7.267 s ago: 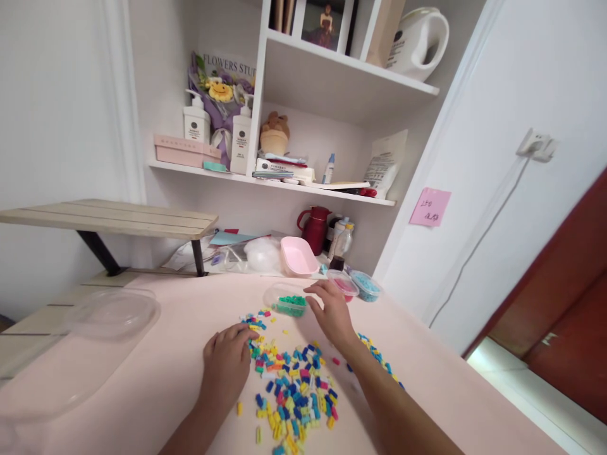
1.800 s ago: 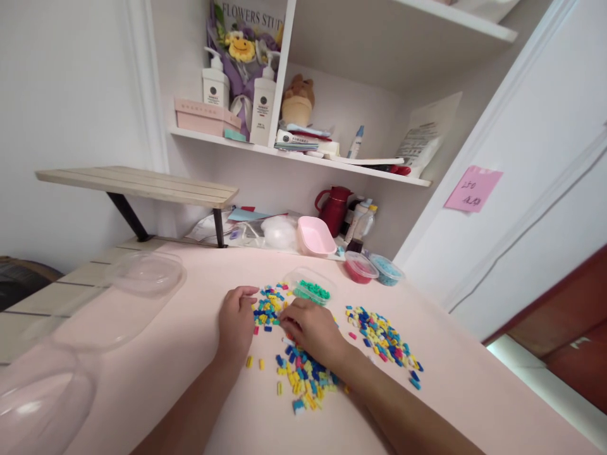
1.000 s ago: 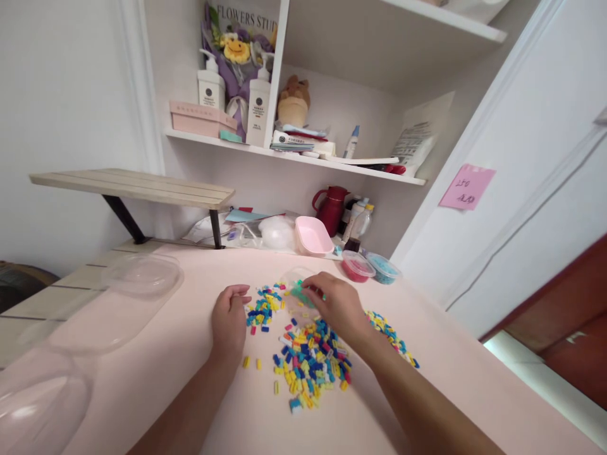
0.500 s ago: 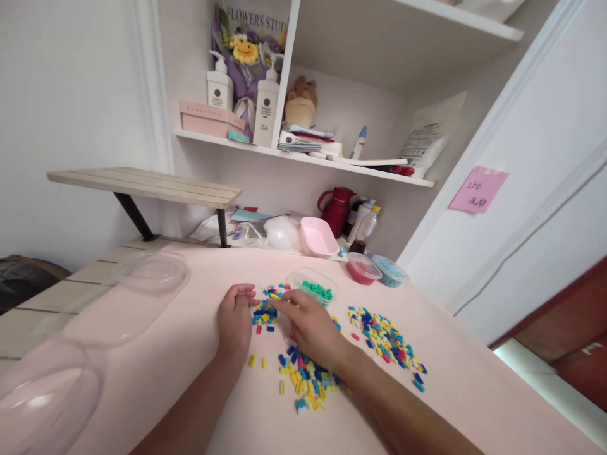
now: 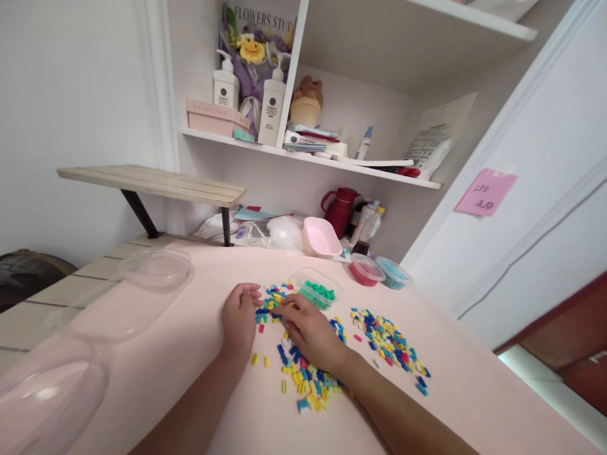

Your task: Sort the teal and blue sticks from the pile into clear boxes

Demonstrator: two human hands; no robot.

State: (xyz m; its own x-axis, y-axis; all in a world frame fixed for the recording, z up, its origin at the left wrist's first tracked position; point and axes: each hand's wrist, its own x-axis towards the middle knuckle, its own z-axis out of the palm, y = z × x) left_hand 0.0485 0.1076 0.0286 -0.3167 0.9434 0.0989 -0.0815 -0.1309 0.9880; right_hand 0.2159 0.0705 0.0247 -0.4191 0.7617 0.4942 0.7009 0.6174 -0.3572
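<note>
Small coloured plastic pieces, like tiny building bricks, lie in several piles on the pink table. My left hand [image 5: 241, 321] rests at the left edge of the far small pile [image 5: 269, 303], fingers loosely curved and nothing visible in them. Over that pile's right side reaches my right hand [image 5: 310, 328], palm down, fingertips apart and down among the pieces. Beneath and in front of its palm spreads a larger mixed pile [image 5: 308, 379], partly hidden. Behind the right hand stands a clear tub [image 5: 332, 285] of green pieces [image 5: 318, 292].
Another mixed pile [image 5: 391, 341] lies to the right. Lidded tubs of red [image 5: 366, 272] and blue pieces [image 5: 392, 274] stand behind it. A pink box [image 5: 322, 237] and a red jug [image 5: 340, 212] are at the back. Clear plastic lids [image 5: 52, 395] lie left, near a wooden riser [image 5: 152, 183].
My right hand's fingers have curled and dropped lower onto the far small pile. The left hand stays beside it. The whole view has shifted slightly.
</note>
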